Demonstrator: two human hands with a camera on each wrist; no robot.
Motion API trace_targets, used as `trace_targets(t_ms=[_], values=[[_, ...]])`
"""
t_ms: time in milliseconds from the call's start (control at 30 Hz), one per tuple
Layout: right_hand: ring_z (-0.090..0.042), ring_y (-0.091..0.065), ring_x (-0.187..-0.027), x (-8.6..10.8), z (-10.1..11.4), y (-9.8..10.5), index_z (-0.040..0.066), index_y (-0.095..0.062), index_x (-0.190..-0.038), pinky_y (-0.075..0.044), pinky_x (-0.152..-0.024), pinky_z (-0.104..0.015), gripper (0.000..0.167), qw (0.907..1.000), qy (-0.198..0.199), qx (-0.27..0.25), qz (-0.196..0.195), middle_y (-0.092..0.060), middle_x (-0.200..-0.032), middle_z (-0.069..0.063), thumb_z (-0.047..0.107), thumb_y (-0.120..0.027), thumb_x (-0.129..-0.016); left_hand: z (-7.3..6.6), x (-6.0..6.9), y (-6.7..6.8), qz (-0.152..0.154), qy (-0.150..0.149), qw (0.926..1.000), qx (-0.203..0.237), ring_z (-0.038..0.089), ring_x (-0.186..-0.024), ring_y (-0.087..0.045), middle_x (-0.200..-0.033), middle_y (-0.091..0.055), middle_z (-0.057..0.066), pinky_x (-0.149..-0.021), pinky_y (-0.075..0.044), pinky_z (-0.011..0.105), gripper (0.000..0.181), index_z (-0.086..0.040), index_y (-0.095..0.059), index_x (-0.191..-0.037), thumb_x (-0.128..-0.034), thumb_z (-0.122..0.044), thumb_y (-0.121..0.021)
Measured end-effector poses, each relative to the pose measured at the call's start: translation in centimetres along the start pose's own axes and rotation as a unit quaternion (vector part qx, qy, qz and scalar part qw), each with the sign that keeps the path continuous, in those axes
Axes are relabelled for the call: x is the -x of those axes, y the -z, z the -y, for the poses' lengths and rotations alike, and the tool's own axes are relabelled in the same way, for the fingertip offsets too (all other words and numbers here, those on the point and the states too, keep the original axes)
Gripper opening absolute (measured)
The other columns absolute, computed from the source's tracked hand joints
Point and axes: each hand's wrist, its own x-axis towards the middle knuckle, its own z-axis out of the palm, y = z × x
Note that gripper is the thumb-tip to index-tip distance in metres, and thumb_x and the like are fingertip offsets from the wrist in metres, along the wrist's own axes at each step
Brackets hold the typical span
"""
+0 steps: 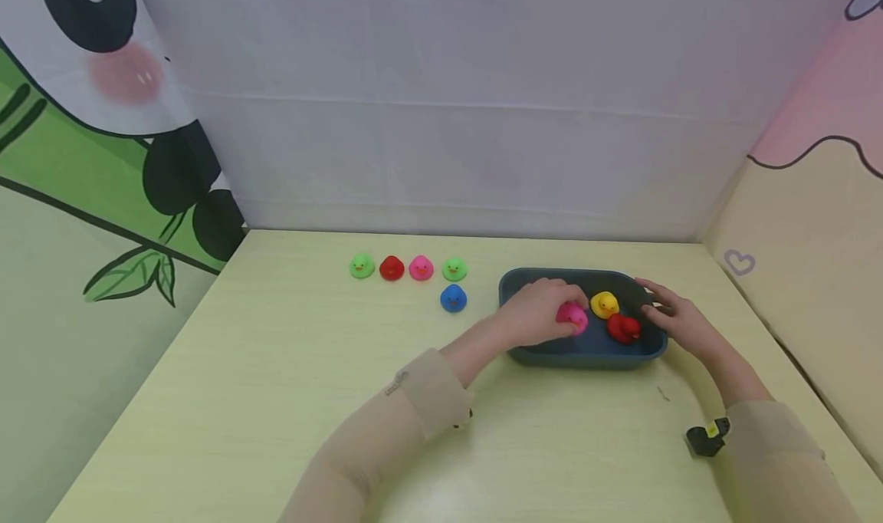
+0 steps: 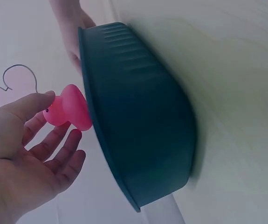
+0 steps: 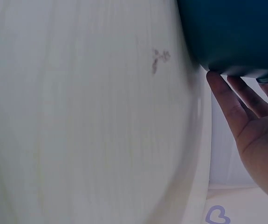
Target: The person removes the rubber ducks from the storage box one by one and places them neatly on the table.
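Fingers of the left grip pinched a pink duck over the middle of the tray, a yellow duck at its 2 o'clock; the unclenched right grip touched the tray's 3 o'clock end.

The left grip partly hides the pink duck.

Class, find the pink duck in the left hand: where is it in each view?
Head: the duck, held by the left hand, is right of centre.
Left wrist: the duck is left of centre.
Right wrist: not in it.
Shared landmark: the tray, in all three.
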Motion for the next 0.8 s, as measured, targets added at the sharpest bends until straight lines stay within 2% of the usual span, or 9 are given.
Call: trace_targets(t_ms=[200, 367, 633, 800], values=[[-0.060, -0.035, -0.122, 0.3, 0.4, 0.4, 0.007, -0.023, -0.149, -0.048, -0.086, -0.057, 0.055, 1.0000, -0.005, -0.001, 0.002, -0.029, -0.142, -0.038, 0.021, -0.046, -0.100, -0.4, 1.1, 1.9, -0.017, 0.010, 0.9997, 0.013, 0.010, -0.101, -0.051, -0.111, -0.060, -0.005, -0.082, -0.046, 0.021, 0.037, -0.022, -0.060, -0.118, -0.0835, -0.029, -0.072], [-0.059, -0.035, -0.123, 0.4, 0.5, 0.6, 0.008, -0.023, -0.149, -0.046, -0.087, -0.058, 0.055, 1.0000, -0.009, 0.003, 0.001, -0.027, -0.144, -0.036, 0.022, -0.046, -0.100, -0.4, 2.0, 3.3, -0.035, 0.003, 0.9989, 0.030, 0.010, -0.099, -0.053, -0.109, -0.061, -0.005, -0.081, -0.047, 0.019, 0.035, -0.019, -0.061, -0.117, -0.0842, -0.028, -0.071], [-0.059, -0.036, -0.123, 0.3, 0.3, 0.6, 0.008, -0.023, -0.149, -0.046, -0.087, -0.058, 0.055, 1.0000, -0.008, 0.004, 0.002, -0.026, -0.145, -0.034, 0.022, -0.046, -0.100, 0.0, 3.7, 5.1, -0.046, 0.006, 0.9970, 0.061, 0.011, -0.102, -0.051, -0.113, -0.059, -0.003, -0.080, -0.047, 0.018, 0.037, -0.017, -0.060, -0.120, -0.0851, -0.025, -0.070], [-0.058, -0.037, -0.122, 0.4, 0.3, 0.5, 0.009, -0.024, -0.149, -0.047, -0.086, -0.058, 0.055, 1.0000, -0.006, 0.003, -0.001, -0.027, -0.145, -0.033, 0.024, -0.046, -0.100, 0.3, 4.6, 5.7, -0.056, 0.006, 0.9954, 0.078, 0.010, -0.103, -0.050, -0.113, -0.058, -0.005, -0.081, -0.048, 0.020, 0.037, -0.018, -0.059, -0.120, -0.0850, -0.024, -0.070]])
